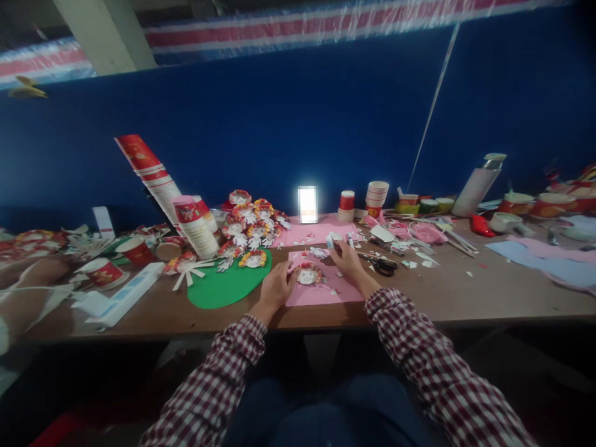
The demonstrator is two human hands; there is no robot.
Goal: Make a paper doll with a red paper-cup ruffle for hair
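A paper face craft (307, 277) with a drawn smile and a red and yellow frilled rim lies on a pink sheet (302, 298). My left hand (276, 287) is at its left edge, fingers bent and closed on the rim. To the craft's upper right, my right hand (348, 263) grips a small white and pale-blue tube (331, 241), too small to identify further. White paper scraps (319, 252) lie between the hands, just beyond the craft. Black scissors (384, 267) rest right of my right hand.
Finished-looking face crafts (256, 226) are heaped behind a green mat (218, 290). Tall stacked paper cups (193, 226) lean at left, near another person's arm (35, 279). A phone-like glowing screen (307, 205) stands at the back. A flask (478, 186) and pink scraps (426, 233) are at right.
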